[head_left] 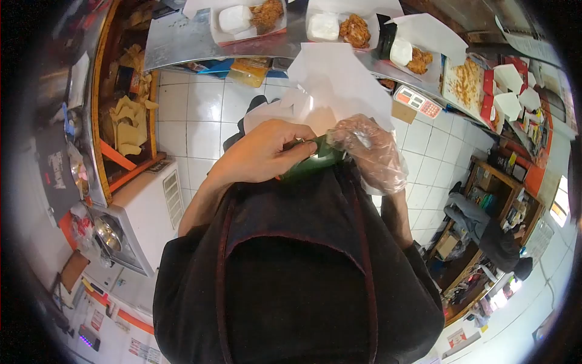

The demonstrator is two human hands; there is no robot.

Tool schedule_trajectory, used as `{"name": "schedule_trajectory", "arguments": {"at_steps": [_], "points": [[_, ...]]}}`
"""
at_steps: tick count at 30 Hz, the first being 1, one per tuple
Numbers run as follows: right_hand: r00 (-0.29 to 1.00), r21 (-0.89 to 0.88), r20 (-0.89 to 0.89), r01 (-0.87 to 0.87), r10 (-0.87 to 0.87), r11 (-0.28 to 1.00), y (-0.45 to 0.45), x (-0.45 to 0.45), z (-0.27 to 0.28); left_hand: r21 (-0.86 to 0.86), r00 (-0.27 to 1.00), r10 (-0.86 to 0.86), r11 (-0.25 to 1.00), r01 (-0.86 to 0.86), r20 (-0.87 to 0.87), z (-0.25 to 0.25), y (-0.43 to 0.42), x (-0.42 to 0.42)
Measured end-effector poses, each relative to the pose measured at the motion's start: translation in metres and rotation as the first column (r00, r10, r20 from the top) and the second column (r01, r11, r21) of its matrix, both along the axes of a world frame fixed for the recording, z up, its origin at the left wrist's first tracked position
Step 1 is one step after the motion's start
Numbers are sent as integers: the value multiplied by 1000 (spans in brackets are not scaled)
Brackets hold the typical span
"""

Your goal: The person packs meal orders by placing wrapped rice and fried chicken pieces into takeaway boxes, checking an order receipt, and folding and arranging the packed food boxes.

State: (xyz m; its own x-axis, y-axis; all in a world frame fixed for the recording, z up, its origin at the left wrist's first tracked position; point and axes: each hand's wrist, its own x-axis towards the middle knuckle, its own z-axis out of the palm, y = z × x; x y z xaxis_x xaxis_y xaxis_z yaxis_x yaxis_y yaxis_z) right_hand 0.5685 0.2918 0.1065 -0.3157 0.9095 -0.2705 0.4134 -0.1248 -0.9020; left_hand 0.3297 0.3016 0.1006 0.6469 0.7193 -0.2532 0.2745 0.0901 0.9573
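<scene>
I stand near this person in black clothes, and I see both hands meeting close in front of the apron [291, 209]. The left hand [267, 151] is bare; its thumb and fingertips are pinched together on the edge of a dark green thing [309, 167]. The right hand [367, 151] wears a thin plastic glove, and its fingers are also grasping the green thing from the other side. So this thing is between the two hands, above the lap; what it is exactly, I cannot tell. Just beyond it is white paper [333, 76].

On the steel table [176, 42] ahead I count three boxes: a left box [248, 40], a middle box [367, 7] and a right box [436, 35]. Each already has a white block, probably rice, and a brown fried piece, so I judge this filling is done. The lids are not closed. With the green thing, the handling seems unfinished, because the fingers of both hands are not released from it.
</scene>
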Motion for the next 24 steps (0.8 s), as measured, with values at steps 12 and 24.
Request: {"name": "schedule_trajectory", "arguments": {"at_steps": [12,24], "points": [[986,95,96,124,-133,988,-15,-10,-4,-121,989,-142,983,135,-47,7,15,8],[948,233,189,210,-256,950,-19,-20,-4,-187,984,-169,970,158,-49,-7,15,8]]}}
